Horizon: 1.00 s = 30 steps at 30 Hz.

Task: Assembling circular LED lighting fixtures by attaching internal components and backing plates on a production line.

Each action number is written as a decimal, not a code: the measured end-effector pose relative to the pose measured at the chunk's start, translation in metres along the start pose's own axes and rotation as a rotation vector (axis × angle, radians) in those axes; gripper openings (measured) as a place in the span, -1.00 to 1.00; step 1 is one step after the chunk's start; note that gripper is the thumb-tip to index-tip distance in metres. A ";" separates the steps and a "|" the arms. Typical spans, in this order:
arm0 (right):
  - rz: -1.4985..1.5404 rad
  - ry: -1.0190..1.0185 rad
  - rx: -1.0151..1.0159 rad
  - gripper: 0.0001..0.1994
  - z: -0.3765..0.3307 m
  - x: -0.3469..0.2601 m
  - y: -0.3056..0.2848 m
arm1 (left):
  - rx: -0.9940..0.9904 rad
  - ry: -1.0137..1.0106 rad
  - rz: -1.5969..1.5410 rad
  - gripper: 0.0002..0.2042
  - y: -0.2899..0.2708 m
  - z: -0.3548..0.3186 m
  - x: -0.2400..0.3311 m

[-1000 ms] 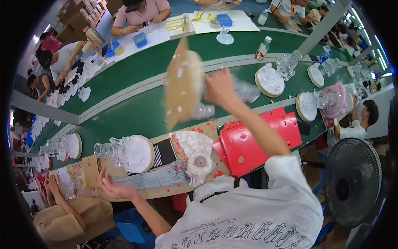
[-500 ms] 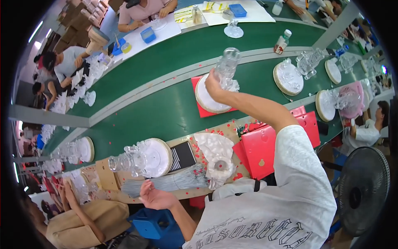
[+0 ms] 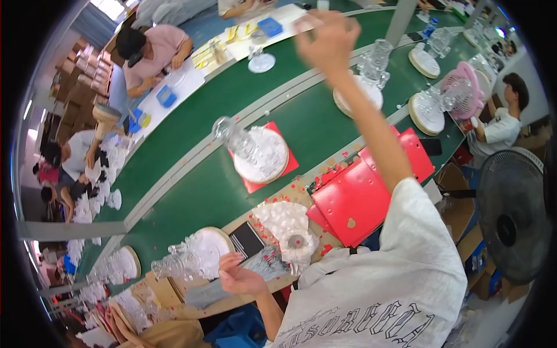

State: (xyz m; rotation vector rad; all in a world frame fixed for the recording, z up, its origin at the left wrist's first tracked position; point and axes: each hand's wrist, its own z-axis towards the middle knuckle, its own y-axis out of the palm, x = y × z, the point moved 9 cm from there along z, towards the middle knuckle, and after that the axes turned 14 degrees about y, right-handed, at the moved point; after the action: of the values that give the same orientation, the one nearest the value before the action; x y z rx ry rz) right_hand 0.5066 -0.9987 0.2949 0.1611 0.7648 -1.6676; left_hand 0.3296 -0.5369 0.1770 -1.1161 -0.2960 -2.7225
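The right hand (image 3: 335, 45), blurred, fingers part-curled, its hold impossible to tell, is nearer the clear vessel (image 3: 377, 59) just right of it, long axis pointing far-right. The left hand (image 3: 241, 279), loosely curled, looks empty, well apart.

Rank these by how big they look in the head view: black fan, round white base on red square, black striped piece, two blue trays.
1. black fan
2. round white base
3. black striped piece
4. left blue tray and right blue tray, too alike to rank between them
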 end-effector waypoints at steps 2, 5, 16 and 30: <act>-0.533 0.017 0.203 -0.70 0.056 0.132 0.009 | 0.116 -0.224 0.097 -0.54 -0.018 -0.024 -0.020; -0.661 0.230 -0.433 -0.69 0.042 0.261 0.041 | 0.010 -0.194 0.063 -0.55 -0.030 -0.036 -0.029; 0.213 -0.682 -0.460 -0.78 -0.056 -0.078 -0.204 | -0.108 -1.457 -0.889 -0.29 0.110 -0.169 -0.065; 0.657 -0.001 -1.352 -0.39 -0.330 -0.014 -0.164 | 0.675 -1.015 -0.667 -0.41 -0.173 -0.189 -0.067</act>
State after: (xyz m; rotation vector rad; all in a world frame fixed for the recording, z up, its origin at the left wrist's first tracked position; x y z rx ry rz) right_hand 0.2605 -0.7944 0.1116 -0.4954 1.4766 -0.3187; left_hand 0.2074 -0.4113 -0.0221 -2.2764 -1.7992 -1.8176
